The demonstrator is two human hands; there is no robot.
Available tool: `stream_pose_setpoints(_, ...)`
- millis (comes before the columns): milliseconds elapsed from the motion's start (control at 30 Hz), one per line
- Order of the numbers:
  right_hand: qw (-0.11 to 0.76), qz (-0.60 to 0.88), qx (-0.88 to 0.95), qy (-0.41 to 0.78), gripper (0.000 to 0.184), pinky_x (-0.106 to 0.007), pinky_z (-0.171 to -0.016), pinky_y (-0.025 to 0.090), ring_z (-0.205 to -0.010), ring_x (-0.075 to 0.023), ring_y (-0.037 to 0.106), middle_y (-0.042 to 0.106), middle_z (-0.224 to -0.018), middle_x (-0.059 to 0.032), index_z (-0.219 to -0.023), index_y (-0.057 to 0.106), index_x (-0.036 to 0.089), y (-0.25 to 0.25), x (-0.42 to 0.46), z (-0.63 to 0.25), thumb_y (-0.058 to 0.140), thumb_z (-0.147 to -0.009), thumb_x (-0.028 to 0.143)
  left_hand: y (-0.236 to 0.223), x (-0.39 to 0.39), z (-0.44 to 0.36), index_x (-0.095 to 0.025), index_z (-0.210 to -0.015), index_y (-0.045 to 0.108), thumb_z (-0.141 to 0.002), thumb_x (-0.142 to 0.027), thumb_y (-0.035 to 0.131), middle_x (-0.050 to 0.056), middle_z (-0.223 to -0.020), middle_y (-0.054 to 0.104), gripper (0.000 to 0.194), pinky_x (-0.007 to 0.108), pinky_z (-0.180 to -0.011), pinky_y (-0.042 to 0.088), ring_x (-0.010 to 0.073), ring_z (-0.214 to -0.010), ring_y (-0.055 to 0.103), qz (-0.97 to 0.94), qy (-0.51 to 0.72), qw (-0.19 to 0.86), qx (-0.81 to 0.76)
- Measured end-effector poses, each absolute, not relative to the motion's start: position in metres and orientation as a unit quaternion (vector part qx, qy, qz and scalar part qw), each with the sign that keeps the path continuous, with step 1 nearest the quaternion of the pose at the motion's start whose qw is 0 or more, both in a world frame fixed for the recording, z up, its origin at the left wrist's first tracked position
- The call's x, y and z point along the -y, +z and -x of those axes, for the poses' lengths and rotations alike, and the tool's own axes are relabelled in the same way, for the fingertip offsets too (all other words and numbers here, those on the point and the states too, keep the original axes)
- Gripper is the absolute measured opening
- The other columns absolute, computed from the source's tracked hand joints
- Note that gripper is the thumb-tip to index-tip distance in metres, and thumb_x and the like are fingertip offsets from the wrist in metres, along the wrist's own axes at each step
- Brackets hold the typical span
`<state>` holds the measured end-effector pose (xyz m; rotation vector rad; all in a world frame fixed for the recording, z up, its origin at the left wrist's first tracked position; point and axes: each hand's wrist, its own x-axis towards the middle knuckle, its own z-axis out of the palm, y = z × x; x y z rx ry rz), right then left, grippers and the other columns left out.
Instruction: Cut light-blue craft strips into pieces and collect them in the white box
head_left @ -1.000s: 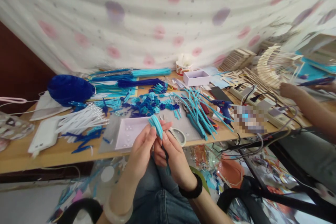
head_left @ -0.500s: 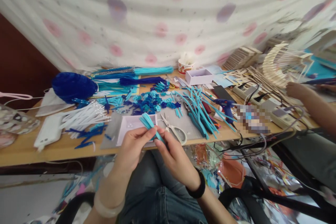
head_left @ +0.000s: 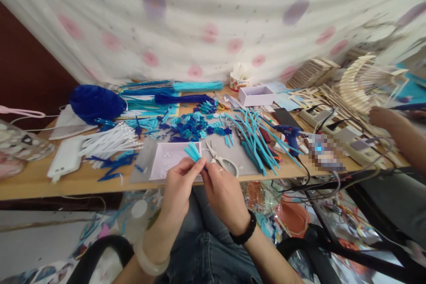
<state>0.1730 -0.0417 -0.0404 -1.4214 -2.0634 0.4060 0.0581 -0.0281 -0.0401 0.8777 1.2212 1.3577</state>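
Note:
Between my two hands is a small bundle of light blue pipe cleaners (head_left: 192, 151), its loose ends fanned out toward the table. My left hand (head_left: 181, 182) pinches the bundle between thumb and fingers. Closed around its lower end, my right hand (head_left: 223, 193) meets the left at the fingertips and hides that end. Just beyond them lies a shallow pale lilac tray (head_left: 163, 157) with small beads in it. White-handled scissors (head_left: 223, 159) rest at the tray's right side. Blue pipe-cleaner flowers (head_left: 193, 126) are heaped behind it.
White bead-tipped stems (head_left: 111, 142) and a white power bank (head_left: 66, 159) lie at left. Long light blue pipe cleaners (head_left: 254, 135), pliers (head_left: 251, 157) and a blue glue gun (head_left: 290, 135) are at right. Another person's hand (head_left: 382, 117) works near wooden sticks and power strips (head_left: 353, 146).
My right hand has turned over and its fingers have curled in around the bundle's lower end. Less of the bundle shows now. The view has shifted slightly.

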Motion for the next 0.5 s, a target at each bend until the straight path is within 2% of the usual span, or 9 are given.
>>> stream_pose_setpoints(33, 0.306, 0.533, 0.768, 0.18, 0.025, -0.029, -0.062, 0.042, -0.072, -0.0226, 0.066, 0.072, -0.085, -0.0125, -0.1, 0.064, 0.013, -0.039, 0.041, -0.174, 0.041, -0.103, 0.02, -0.041, 0.029, -0.057, -0.014, -0.079, 0.076, -0.076, -0.04, 0.077, 0.005, -0.078, 0.07, 0.026, 0.035, -0.086, 0.052, 0.023, -0.087, 0.067, -0.391, 0.555, 0.517, -0.521)
stream_pose_setpoints(100, 0.328, 0.52, 0.745, 0.259, 0.025, -0.027, -0.061, 0.04, -0.067, -0.0188, 0.062, 0.068, -0.077, -0.0072, -0.089, 0.063, 0.015, -0.034, 0.041, -0.18, 0.042, -0.102, 0.02, -0.038, 0.032, -0.052, -0.014, -0.109, 0.071, -0.081, -0.041, 0.073, 0.011, -0.102, 0.071, 0.039, 0.041, -0.09, 0.053, 0.0271, -0.098, 0.067, -0.46, 0.536, 0.436, -0.558)
stream_pose_setpoints(167, 0.332, 0.5, 0.725, 0.339, 0.028, -0.025, -0.059, 0.036, -0.063, -0.0154, 0.056, 0.063, -0.069, -0.0018, -0.079, 0.06, 0.017, -0.027, 0.038, -0.19, 0.045, -0.102, 0.024, -0.028, 0.037, -0.043, -0.018, -0.14, 0.05, -0.085, -0.037, 0.07, 0.018, -0.133, 0.06, 0.062, 0.05, -0.099, 0.049, 0.0321, -0.119, 0.06, -0.564, 0.514, 0.264, -0.589)
stream_pose_setpoints(200, 0.324, 0.488, 0.721, 0.37, 0.029, -0.025, -0.057, 0.034, -0.062, -0.0143, 0.053, 0.059, -0.066, 0.0001, -0.075, 0.058, 0.018, -0.023, 0.037, -0.195, 0.048, -0.101, 0.026, -0.023, 0.04, -0.038, -0.019, -0.147, 0.041, -0.087, -0.034, 0.069, 0.02, -0.145, 0.05, 0.067, 0.055, -0.107, 0.041, 0.0344, -0.131, 0.051, -0.633, 0.485, 0.155, -0.584)
stream_pose_setpoints(233, 0.311, 0.469, 0.722, 0.404, 0.03, -0.024, -0.056, 0.033, -0.06, -0.0133, 0.05, 0.055, -0.064, 0.0016, -0.073, 0.057, 0.018, -0.019, 0.035, -0.201, 0.049, -0.1, 0.028, -0.017, 0.043, -0.032, -0.019, -0.147, 0.04, -0.091, -0.03, 0.065, 0.021, -0.15, 0.046, 0.062, 0.06, -0.114, 0.03, 0.0364, -0.139, 0.042, -0.712, 0.427, 0.07, -0.553)
stream_pose_setpoints(300, 0.284, 0.416, 0.717, 0.481, 0.032, -0.023, -0.053, 0.031, -0.056, -0.0109, 0.045, 0.049, -0.06, 0.0043, -0.072, 0.055, 0.018, -0.012, 0.029, -0.21, 0.049, -0.099, 0.033, -0.005, 0.045, -0.024, -0.023, -0.14, 0.049, -0.097, -0.024, 0.056, 0.015, -0.143, 0.056, 0.044, 0.068, -0.116, 0.018, 0.0368, -0.138, 0.043, -0.851, 0.28, -0.006, -0.445)
stream_pose_setpoints(333, 0.271, 0.388, 0.709, 0.523, 0.032, -0.023, -0.051, 0.031, -0.053, -0.0097, 0.043, 0.047, -0.059, 0.0054, -0.072, 0.054, 0.018, -0.009, 0.026, -0.213, 0.049, -0.099, 0.036, 0.0, 0.046, -0.021, -0.021, -0.134, 0.054, -0.099, -0.023, 0.052, 0.015, -0.134, 0.062, 0.036, 0.069, -0.115, 0.02, 0.0362, -0.132, 0.049, -0.887, 0.228, -0.017, -0.401)
stream_pose_setpoints(433, 0.236, 0.318, 0.654, 0.645, 0.037, -0.02, -0.046, 0.032, -0.046, -0.0075, 0.039, 0.044, -0.055, 0.0078, -0.076, 0.056, 0.017, 0.0, 0.019, -0.222, 0.051, -0.097, 0.048, 0.012, 0.045, -0.017, -0.015, -0.113, 0.062, -0.101, -0.019, 0.041, 0.012, -0.104, 0.069, 0.024, 0.055, -0.098, 0.046, 0.0295, -0.1, 0.063, -0.924, 0.151, 0.04, -0.35)
stream_pose_setpoints(500, 0.206, 0.287, 0.617, 0.703, 0.04, -0.019, -0.044, 0.034, -0.045, -0.0073, 0.04, 0.046, -0.055, 0.0078, -0.082, 0.06, 0.016, 0.007, 0.017, -0.226, 0.052, -0.096, 0.053, 0.019, 0.044, -0.016, -0.016, -0.104, 0.062, -0.101, -0.017, 0.036, 0.009, -0.094, 0.067, 0.026, 0.042, -0.08, 0.053, 0.0257, -0.087, 0.063, -0.917, 0.143, 0.11, -0.356)
